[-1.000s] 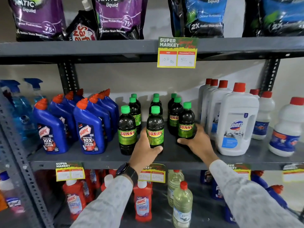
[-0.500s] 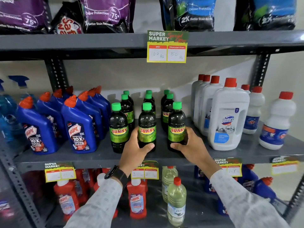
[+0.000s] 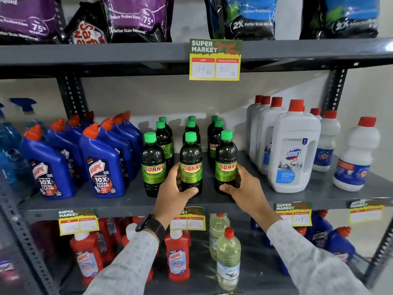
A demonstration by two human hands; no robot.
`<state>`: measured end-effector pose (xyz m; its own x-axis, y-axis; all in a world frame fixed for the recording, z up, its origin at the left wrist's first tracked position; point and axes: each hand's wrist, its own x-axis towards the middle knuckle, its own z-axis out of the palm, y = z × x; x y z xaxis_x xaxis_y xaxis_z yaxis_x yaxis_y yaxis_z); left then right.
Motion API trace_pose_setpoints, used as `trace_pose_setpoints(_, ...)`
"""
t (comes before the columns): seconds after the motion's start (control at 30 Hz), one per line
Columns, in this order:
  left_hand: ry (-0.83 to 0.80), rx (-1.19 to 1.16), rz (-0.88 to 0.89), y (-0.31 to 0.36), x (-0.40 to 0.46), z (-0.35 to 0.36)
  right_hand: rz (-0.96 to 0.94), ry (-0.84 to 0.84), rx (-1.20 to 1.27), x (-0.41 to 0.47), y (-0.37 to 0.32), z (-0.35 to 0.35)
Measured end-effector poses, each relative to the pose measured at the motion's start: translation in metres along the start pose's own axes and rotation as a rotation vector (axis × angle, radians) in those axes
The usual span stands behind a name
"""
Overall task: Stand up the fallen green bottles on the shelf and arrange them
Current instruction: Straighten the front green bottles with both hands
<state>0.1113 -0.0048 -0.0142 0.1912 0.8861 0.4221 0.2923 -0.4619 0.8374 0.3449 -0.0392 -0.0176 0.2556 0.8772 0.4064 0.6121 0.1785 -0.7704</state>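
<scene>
Several dark bottles with green caps and green SUNNY labels stand upright in three rows on the grey middle shelf (image 3: 131,201). My left hand (image 3: 174,192) grips the base of the front middle bottle (image 3: 190,158). The front right bottle (image 3: 225,158) is held low down by my right hand (image 3: 244,188). Untouched at the front left stands a third bottle (image 3: 153,165). Behind these, more green-capped bottles (image 3: 217,133) stand in line, partly hidden.
Blue Harpic bottles (image 3: 104,165) crowd the shelf's left side. White Domex jugs (image 3: 293,150) and white bottles (image 3: 357,154) stand on the right. Detergent pouches sit on the shelf above, with a price tag (image 3: 214,60) hanging. Red and clear bottles fill the shelf below.
The right hand has drawn the front right bottle forward, roughly level with the other front bottles. The left hand stays on the middle bottle. The view has shifted.
</scene>
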Motion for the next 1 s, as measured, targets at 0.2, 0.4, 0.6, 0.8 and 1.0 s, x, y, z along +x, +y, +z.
trace_pose_setpoints(0.2,-0.004,-0.025,-0.007,-0.003,0.0,0.0,-0.03,0.02,0.0,-0.005,0.001,0.004)
trace_pose_setpoints(0.4,0.0,-0.046,-0.006,-0.003,0.0,0.002,-0.034,0.04,-0.029,-0.005,-0.001,0.008)
trace_pose_setpoints(0.6,0.021,-0.037,0.006,-0.005,-0.001,0.003,-0.044,0.046,-0.061,-0.008,-0.003,0.01)
trace_pose_setpoints(0.8,0.017,-0.006,0.003,-0.005,0.0,0.002,-0.072,0.061,-0.072,-0.01,-0.006,0.011)
trace_pose_setpoints(1.0,0.005,0.013,-0.008,-0.004,-0.001,0.001,-0.051,0.022,-0.072,-0.007,-0.004,0.01)
